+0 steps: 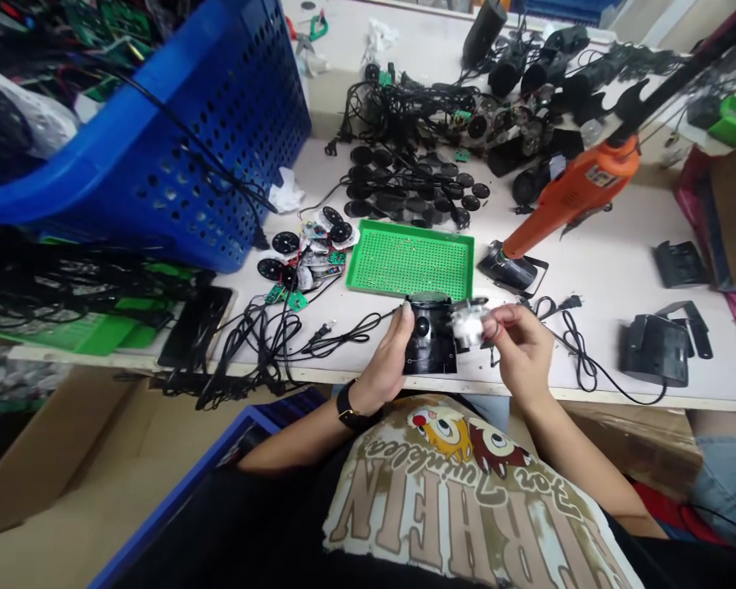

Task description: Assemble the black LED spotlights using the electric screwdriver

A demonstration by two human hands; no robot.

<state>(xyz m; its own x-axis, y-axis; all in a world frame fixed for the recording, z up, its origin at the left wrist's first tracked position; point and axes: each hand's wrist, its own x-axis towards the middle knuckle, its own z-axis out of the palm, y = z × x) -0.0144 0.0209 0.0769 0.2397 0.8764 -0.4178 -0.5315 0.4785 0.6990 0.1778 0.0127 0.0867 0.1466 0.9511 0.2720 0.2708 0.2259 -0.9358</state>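
My left hand (393, 360), with a dark watch on its wrist, is closed around the side of a black plastic housing (430, 339) near the table's front edge. A round knob or hole shows on the housing's face. Just right of it, my right hand (521, 348) pinches a small clear-and-white round part (469, 325), whose left side comes close to the housing; I cannot tell whether they touch. Behind both hands lies a green perforated tray (410, 286) with tiny screws scattered in it.
An orange electric screwdriver (573, 196) hangs to the right, its tip at a black part (509, 268). A blue basket (221, 123) of boards stands left. Coiled cables (263, 343), black discs (405, 184) and a finished-looking black lamp unit (656, 348) lie around.
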